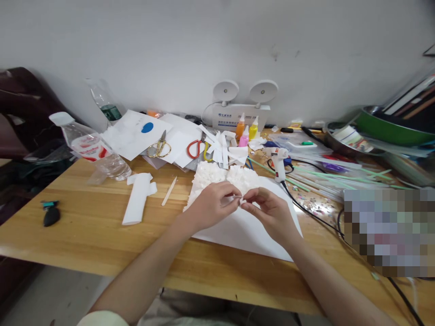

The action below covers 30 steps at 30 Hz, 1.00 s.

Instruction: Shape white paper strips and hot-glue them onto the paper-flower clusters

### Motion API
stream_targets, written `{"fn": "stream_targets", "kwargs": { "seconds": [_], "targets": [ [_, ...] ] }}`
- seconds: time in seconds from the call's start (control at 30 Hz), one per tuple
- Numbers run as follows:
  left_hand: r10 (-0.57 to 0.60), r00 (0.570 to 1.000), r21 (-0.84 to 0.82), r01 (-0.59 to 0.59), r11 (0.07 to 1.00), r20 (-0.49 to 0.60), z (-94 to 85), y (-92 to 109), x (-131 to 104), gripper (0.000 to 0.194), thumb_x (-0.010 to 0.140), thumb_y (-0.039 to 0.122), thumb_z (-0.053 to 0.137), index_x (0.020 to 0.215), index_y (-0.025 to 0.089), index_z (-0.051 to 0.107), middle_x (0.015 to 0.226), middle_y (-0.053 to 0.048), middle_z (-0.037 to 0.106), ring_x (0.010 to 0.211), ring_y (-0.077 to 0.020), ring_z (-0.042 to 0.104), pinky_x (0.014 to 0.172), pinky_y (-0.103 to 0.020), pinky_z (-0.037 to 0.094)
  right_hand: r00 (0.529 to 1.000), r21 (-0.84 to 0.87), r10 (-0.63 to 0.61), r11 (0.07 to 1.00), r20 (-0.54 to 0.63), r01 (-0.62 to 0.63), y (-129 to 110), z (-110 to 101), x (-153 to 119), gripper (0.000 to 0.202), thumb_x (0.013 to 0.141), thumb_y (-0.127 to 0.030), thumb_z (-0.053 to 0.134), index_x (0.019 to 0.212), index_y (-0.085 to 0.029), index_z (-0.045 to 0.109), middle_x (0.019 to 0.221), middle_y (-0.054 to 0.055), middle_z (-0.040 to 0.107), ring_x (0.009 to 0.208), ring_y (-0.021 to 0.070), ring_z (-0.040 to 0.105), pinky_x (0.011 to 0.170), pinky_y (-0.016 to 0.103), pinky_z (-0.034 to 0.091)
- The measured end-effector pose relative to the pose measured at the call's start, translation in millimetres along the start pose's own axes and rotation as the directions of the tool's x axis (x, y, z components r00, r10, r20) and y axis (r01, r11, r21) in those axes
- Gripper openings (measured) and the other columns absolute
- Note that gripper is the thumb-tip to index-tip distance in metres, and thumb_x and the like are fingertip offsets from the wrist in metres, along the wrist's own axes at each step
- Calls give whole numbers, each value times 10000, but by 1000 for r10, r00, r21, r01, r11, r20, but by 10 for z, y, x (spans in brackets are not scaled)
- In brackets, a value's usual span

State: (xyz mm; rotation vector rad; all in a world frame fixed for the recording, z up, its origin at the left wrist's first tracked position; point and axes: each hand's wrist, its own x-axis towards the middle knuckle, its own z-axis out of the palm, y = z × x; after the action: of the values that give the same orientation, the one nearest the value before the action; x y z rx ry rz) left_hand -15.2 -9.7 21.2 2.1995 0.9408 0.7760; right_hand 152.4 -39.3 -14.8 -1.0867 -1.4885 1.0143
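Head view: the left hand (215,203) and right hand (268,212) come together over a white paper sheet (251,237), their thumbs and fingertips pinched on a small white piece (242,201) held between them. That piece sits just above the sheet; its exact shape is too small to tell, since the fingers cover most of it.

Taking the hands as the centre of the dial, with 12 o'clock toward the wall (163,54), fluffy white torn paper (207,173) lies from 10 to 12 on the far part of the sheet, just beyond the fingers. At 12, farther off, orange (240,127), pink (244,138) and yellow (253,129) squeeze bottles stand upright before a twin-lamp emergency light (217,117). White paper strips (222,151) are heaped at 11. Red-handled scissors (193,150) and gold-handled scissors (159,148) both lie at 10, the gold pair farther out, on loose paper.

At 9, a flat wooden stick (169,191) lies on the wooden table (84,237), near a white paper form (138,201) with side tabs. A clear plastic bottle (95,151) leans in the picture between 9 and 10.

At 2, near the right hand, a white hot glue gun (279,164) trails its black cord toward 3. Pale green and white sticks (340,176) spread between 2 and 3.
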Motion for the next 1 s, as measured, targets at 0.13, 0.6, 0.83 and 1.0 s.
{"fn": "stream_targets", "kwargs": {
  "seconds": [0.13,0.6,0.83,1.0],
  "targets": [
    [27,1000,15,-27,1000,1,6,-2,-5,107,775,165,478,801,177,581,769,-12,594,726,-124,536,666,-229,401,1000,-28,1,1000,-25,-2,25,-5,0,150,721,-313,631,790,-204,555,736,20,561,687,149,525,652,298,443],
    [-7,1000,-18,7,1000,15,1,9,-23,172,782,194,471,852,155,623,681,-7,535,629,-105,483,609,-222,397,998,-153,-27,988,-58,18,21,0,8,148,759,-323,587,840,-201,566,791,40,599,707,157,547,687,313,464],
    [-58,998,-5,58,998,23,-31,17,-2,162,778,225,488,820,163,631,683,-9,565,625,-110,491,614,-232,404,999,-250,-23,968,-40,13,24,10,7,175,767,-356,564,854,-207,594,793,42,639,695,167,577,678,316,479],
    [-124,992,-36,125,991,32,-42,12,2,169,780,298,503,806,175,617,790,-23,626,756,-145,550,692,-253,427,1000,-187,22,982,-9,-24,64,8,11,210,777,-361,549,914,-208,595,880,62,646,779,185,590,724,337,481]
  ]
}}
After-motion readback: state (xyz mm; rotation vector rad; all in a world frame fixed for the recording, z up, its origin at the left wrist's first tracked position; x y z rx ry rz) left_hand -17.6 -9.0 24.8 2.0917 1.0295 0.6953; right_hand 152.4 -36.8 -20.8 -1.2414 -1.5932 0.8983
